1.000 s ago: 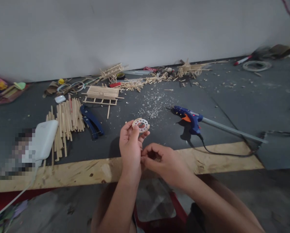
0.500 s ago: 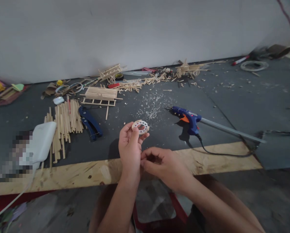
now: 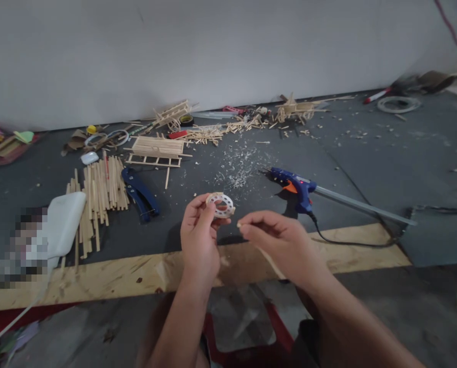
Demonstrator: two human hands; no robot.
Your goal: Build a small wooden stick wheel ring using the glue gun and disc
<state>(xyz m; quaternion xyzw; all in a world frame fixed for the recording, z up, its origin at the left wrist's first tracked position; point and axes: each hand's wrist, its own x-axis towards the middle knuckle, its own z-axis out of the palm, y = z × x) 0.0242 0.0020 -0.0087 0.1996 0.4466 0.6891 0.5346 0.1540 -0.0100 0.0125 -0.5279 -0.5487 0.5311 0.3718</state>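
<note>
Between the thumb and fingertips of the left hand (image 3: 199,240), pinched by its near rim and held up over the dark mat (image 3: 366,153): a small pale wheel (image 3: 220,204), round, with a ring of holes, face tilted toward the camera. Just right of those fingers, close to the wheel but not touching it, the right hand (image 3: 284,243), fingers curled shut, thumb pressed to forefinger on a tiny pale bit (image 3: 239,224), too small to tell what. Beyond the right fingertips, lying on the mat, a blue glue gun (image 3: 295,186) with an orange trigger, nozzle pointing left, clear glue stick jutting from its back toward the right, black cord (image 3: 346,243) looping away over the near edge. Straight out past the wheel, a scatter of pale shavings (image 3: 238,171). Left of the left fingers and well apart, blue-handled cutters (image 3: 140,193); past those, a loose heap of thin wooden sticks (image 3: 98,189) and, nearer, a white box (image 3: 65,222). Farther out from the left fingertips, a small slatted frame (image 3: 157,149) built of sticks; behind it, along the foot of the wall, short offcuts (image 3: 209,134) and a second stick model (image 3: 295,109). Far off to the right of the right fingers, a clear coil (image 3: 399,105) and a red-and-white pen (image 3: 377,95). Under both wrists, a bare wooden plank (image 3: 98,278) running along the near side of the mat.
</note>
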